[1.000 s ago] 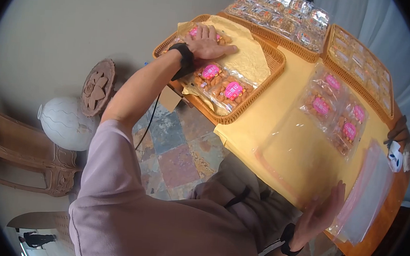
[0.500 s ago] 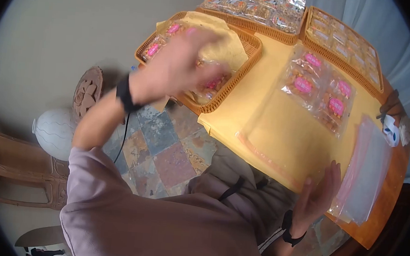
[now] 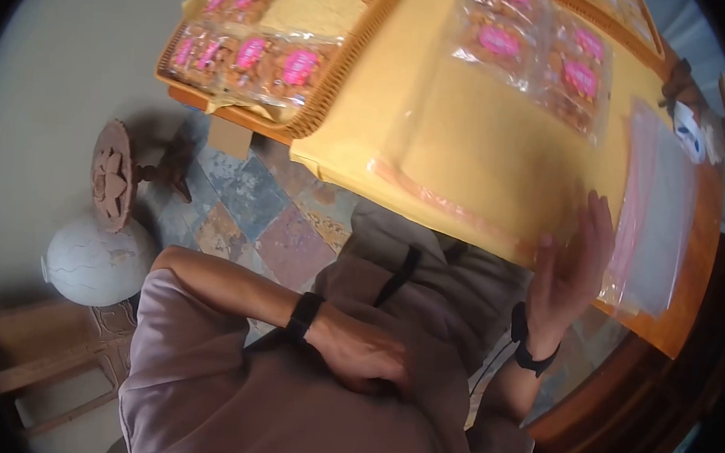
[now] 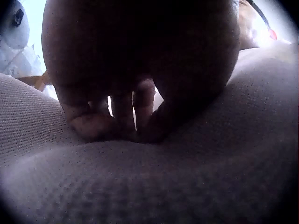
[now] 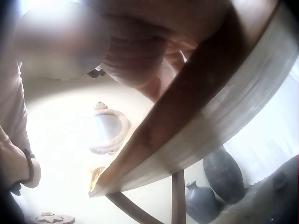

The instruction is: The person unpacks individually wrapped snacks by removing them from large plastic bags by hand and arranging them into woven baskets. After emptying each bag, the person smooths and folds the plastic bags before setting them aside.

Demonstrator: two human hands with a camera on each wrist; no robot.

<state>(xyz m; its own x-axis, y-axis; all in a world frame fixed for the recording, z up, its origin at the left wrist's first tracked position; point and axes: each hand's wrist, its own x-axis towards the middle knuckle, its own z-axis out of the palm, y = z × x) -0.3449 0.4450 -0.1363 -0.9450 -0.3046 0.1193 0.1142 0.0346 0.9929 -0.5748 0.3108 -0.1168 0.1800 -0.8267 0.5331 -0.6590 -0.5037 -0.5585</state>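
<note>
My left hand (image 3: 361, 350) rests against the front of the mauve shirt (image 3: 296, 426), fingers loosely curled. In the left wrist view its fingertips meet the shirt fabric (image 4: 149, 182). My right hand (image 3: 572, 264) is at the table's near edge, fingers straight and pointing forward, beside the large clear plastic bag (image 3: 469, 171). Several snack packs (image 3: 498, 40) with pink labels lie at the bag's far end. More pink-labelled packs (image 3: 298, 66) lie in the wicker tray (image 3: 326, 96) at the left. The table edge hides much of the right hand in its wrist view.
A stack of clear bags with pink edges (image 3: 657, 211) lies right of my right hand. A white and blue item (image 3: 689, 133) sits farther back. Another wicker tray (image 3: 600, 19) is at the far right. A pale round vase (image 3: 96, 261) and a carved wooden piece (image 3: 111, 177) stand left.
My left hand has left the wicker tray and come down to the shirt front. The right hand stays at the table edge. The head view has tilted down.
</note>
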